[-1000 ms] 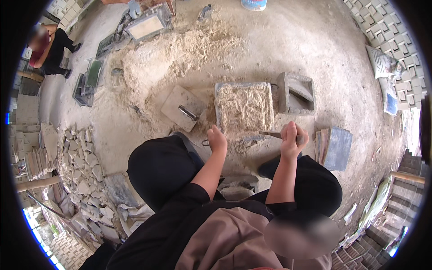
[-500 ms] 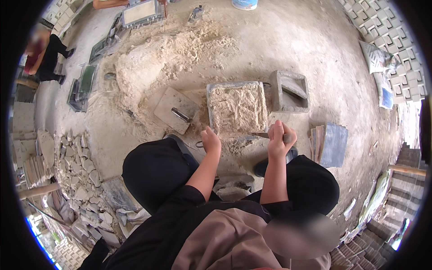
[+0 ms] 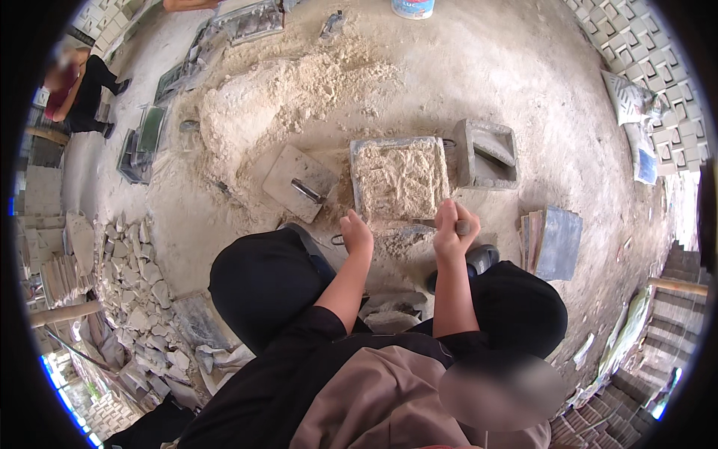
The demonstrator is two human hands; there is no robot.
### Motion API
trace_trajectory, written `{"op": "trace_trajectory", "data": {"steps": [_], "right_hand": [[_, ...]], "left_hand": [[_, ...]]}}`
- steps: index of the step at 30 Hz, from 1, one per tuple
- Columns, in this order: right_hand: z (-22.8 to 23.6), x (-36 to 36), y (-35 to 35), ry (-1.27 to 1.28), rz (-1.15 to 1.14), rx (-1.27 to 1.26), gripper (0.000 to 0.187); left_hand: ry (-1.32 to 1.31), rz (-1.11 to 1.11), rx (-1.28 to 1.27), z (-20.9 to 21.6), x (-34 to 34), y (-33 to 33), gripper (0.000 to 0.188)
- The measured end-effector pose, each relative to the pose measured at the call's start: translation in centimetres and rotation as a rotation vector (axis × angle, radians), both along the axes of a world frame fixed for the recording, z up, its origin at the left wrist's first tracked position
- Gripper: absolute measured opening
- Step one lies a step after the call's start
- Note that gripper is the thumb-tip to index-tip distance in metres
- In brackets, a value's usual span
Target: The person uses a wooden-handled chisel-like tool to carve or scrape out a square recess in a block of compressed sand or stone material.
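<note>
Head view showed both forearms stretched forward between spread knees, the left slanting inward. On the floor sat a mould full of crumbly mix; right of it, a smaller grey box held a slanted slab. The right hand gripped a tool, its blade at the mould's near edge; the left hand was curled by the near-left corner, whether holding anything unclear.

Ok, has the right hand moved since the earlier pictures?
Yes, to the left: judged against the filled square frame, the right hand was farther out to the right and is now close by its near right corner.
</note>
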State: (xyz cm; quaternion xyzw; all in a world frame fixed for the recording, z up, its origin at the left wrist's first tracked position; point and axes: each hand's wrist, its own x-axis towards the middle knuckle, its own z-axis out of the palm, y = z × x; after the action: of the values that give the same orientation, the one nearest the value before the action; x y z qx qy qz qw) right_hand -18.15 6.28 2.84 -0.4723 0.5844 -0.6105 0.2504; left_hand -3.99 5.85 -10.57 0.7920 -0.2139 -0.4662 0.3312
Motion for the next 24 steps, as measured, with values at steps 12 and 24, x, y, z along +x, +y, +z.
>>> {"op": "trace_trajectory", "data": {"steps": [12, 24], "right_hand": [[2.5, 1.3, 0.1, -0.188, 0.035, -0.021, 0.039], [0.6, 2.0, 0.1, -0.084, 0.155, 0.073, 0.039]], "left_hand": [[0.046, 0.005, 0.046, 0.3, 0.7, -0.1, 0.055], [0.178, 0.181, 0.018, -0.5, 1.2, 0.0, 0.06]]}}
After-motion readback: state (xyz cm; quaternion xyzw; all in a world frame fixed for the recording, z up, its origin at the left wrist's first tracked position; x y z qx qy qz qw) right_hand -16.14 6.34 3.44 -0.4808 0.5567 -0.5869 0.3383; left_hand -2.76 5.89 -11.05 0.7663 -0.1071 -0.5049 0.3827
